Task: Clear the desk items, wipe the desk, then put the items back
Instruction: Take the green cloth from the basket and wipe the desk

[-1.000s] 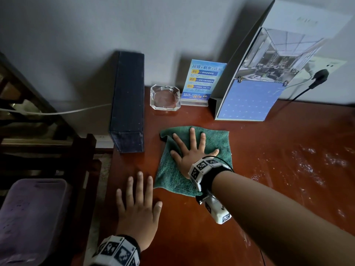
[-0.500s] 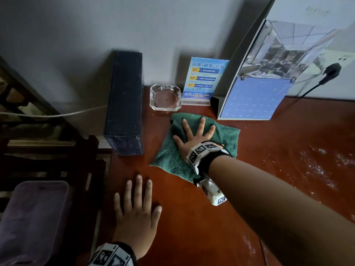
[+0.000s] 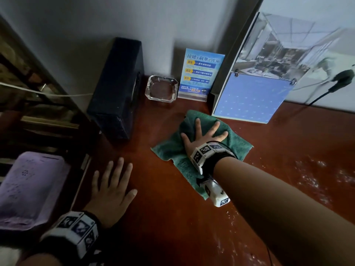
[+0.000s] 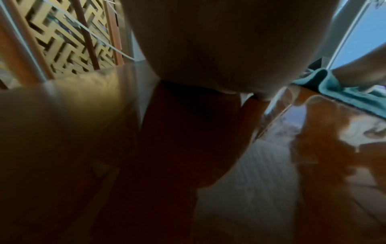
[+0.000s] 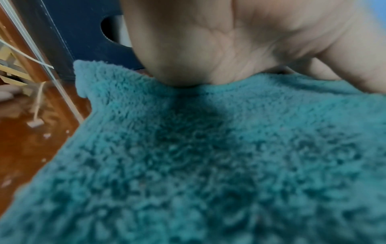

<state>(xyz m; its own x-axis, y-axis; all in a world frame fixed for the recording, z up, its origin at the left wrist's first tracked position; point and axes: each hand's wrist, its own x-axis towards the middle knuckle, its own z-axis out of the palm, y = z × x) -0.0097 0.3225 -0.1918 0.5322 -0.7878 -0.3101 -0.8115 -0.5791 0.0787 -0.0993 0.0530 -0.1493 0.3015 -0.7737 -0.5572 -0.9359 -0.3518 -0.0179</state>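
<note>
A green cloth (image 3: pixel 173 150) lies spread on the red-brown desk (image 3: pixel 172 217). My right hand (image 3: pixel 203 134) presses flat on it with spread, straight fingers; the palm (image 5: pixel 219 43) bears down on the teal pile (image 5: pixel 198 156). My left hand (image 3: pixel 111 186) lies flat on the bare desk near the left edge, holding nothing. At the back by the wall stand a glass ashtray (image 3: pixel 161 88), a blue sign card (image 3: pixel 200 73) in a clear stand, a desk calendar (image 3: pixel 255 96) and a dark blue box (image 3: pixel 119 89). The cloth's top edge is just below the calendar.
Wet streaks (image 3: pixel 315 175) shine on the desk at the right. A black plug and cable (image 3: pixel 334 85) hang at the wall, far right. Left of the desk are a purple stool (image 3: pixel 28 189) and a dark wooden frame (image 3: pixel 38 104).
My right hand has slid the cloth away from me and to the right, up to the calendar's foot. The left hand has stayed flat in place.
</note>
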